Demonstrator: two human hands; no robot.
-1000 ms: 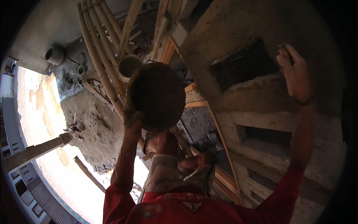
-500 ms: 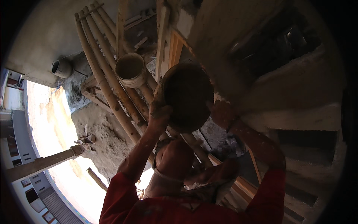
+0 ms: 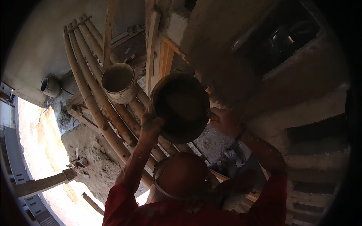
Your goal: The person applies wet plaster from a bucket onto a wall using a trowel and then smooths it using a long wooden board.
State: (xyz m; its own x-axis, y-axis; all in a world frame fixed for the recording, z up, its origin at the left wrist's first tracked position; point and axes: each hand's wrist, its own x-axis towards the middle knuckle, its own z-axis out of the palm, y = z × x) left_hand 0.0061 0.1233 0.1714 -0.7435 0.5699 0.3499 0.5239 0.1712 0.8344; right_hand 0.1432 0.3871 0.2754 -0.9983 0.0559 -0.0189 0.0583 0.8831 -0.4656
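Before me I hold a round, dark bucket up in both hands, its wide mouth facing my view. A greyish patch shows in its shadowed inside; I cannot tell whether that is mortar or the bare bottom. My left hand is closed on the left side of the rim, thumb toward the mouth. At the right side, my right hand grips the rim with bent fingers. To the left, apart from my hands, a second, lighter bucket crusted with grey stands on bamboo poles.
Upright timber boards stand beyond the buckets. A pot-like container lies at the far left, near a heap of sand. A rough plastered wall with dark openings rises on the right. Rubble lies below the held bucket.
My view has turned, so the poles and lighter bucket sit farther left and lower. The held bucket is lower in view, and more of its inside shows. Both hands keep their grip.
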